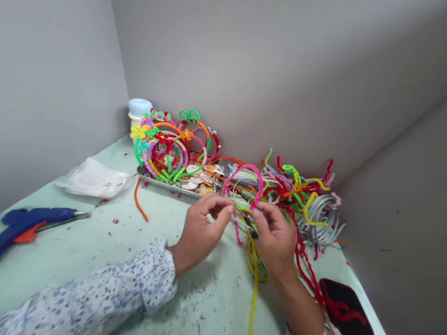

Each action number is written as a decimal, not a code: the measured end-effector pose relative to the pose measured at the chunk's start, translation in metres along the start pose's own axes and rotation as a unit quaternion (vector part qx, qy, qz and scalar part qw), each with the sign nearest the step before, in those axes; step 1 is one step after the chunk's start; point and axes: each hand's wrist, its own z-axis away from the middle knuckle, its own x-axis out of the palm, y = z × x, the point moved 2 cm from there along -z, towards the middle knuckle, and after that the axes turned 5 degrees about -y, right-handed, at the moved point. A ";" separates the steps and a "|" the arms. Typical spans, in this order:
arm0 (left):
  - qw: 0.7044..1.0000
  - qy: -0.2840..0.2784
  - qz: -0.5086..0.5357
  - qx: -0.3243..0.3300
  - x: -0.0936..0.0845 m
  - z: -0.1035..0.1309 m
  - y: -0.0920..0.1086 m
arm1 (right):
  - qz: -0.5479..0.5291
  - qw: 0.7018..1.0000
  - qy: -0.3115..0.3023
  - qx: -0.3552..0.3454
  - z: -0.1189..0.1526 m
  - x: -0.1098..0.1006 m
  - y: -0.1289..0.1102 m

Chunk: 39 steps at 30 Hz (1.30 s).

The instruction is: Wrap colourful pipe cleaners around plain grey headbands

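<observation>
A headband wrapped in bright pink pipe cleaner (248, 167) stands upright as an arch between my two hands. My right hand (275, 242) pinches its right end between thumb and forefinger. At the left end, the thumb and fingers of my left hand (201, 234) are pinched together; the exact contact there is too small to make out. A loose pink tail (238, 232) hangs below, between the hands. Behind the arch lies a metal tray (170, 186) holding round patterned pieces (191, 185) and pipe cleaners. Yellow pipe cleaners (253, 300) trail over the table beneath my right hand.
Finished colourful headbands (167, 148) are piled on the tray's left, before a lidded tub (140, 107). Bare grey headbands (321, 227) lie at right, near a dark phone (355, 327). A blue glue gun (16, 232) and plastic bag (96, 178) lie left. Grey walls enclose the table (109, 254).
</observation>
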 end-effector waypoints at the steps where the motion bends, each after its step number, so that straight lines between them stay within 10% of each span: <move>1: 0.998 0.016 -0.042 0.046 -0.002 -0.001 0.004 | -0.011 1.000 -0.008 0.011 -0.001 -0.001 0.000; 10: 0.987 -0.106 -0.092 0.075 0.000 -0.011 0.007 | 0.050 0.995 -0.081 -0.040 0.002 0.000 -0.013; 39: 0.986 -0.119 0.095 -0.074 0.005 -0.009 -0.003 | 0.111 0.984 -0.130 -0.042 0.000 -0.002 -0.022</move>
